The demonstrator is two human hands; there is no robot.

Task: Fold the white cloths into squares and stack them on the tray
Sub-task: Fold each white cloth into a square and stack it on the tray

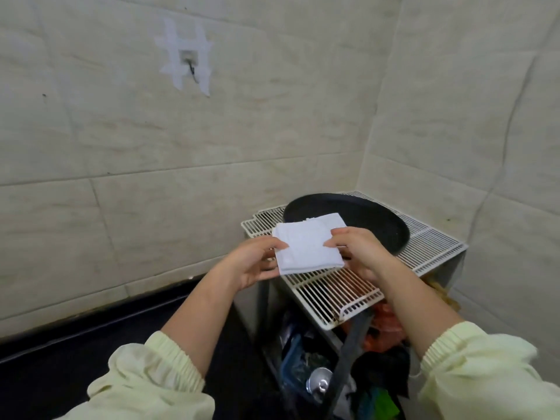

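A white cloth (pixel 306 245), folded into a rough square, is held flat in the air between both hands, just above the near rim of a black oval tray (pixel 363 215). My left hand (pixel 257 262) pinches its left edge, thumb on top. My right hand (pixel 360 253) pinches its right edge. The tray lies on white wire racks (pixel 336 289) and holds nothing visible apart from the cloth's far corner overlapping it.
The wire racks rest on a metal stand in a tiled wall corner. Under the stand sits a clutter of bags, a metal lid (pixel 318 383) and a dark strap. A taped hook (pixel 189 60) is on the left wall. Dark floor (pixel 91 344) lies at left.
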